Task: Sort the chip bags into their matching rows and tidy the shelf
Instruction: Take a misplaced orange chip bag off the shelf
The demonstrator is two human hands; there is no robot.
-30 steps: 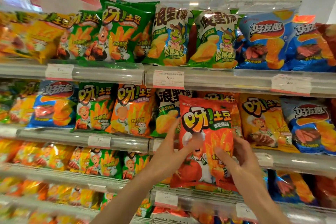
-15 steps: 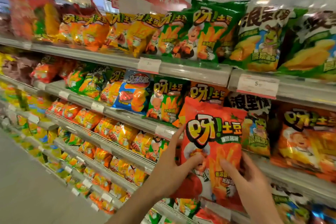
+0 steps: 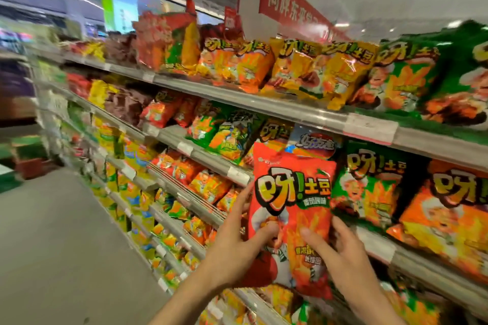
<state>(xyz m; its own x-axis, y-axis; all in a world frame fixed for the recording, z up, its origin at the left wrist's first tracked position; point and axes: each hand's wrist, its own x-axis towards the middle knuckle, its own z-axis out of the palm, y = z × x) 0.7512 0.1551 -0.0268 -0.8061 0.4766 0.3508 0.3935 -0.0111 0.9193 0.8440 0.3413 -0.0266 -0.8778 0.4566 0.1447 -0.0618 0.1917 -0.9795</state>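
Note:
I hold a red chip bag upright in front of the second shelf, with yellow lettering and a tomato picture on it. My left hand grips its lower left edge, thumb across the front. My right hand grips its lower right side, thumb on the front and fingers behind. Behind it stand a green bag and an orange bag of the same brand, with a blue bag partly hidden. On the top shelf stand orange bags, yellow bags and green bags.
The shelving runs away to the left in several tiers packed with mixed bags, with white price tags on the rails. Grey aisle floor lies at the lower left. A red banner hangs above.
The view has swung further left along the aisle, showing more of the shelves and floor. Both hands keep the same hold on the red bag, which stays in front of the second shelf.

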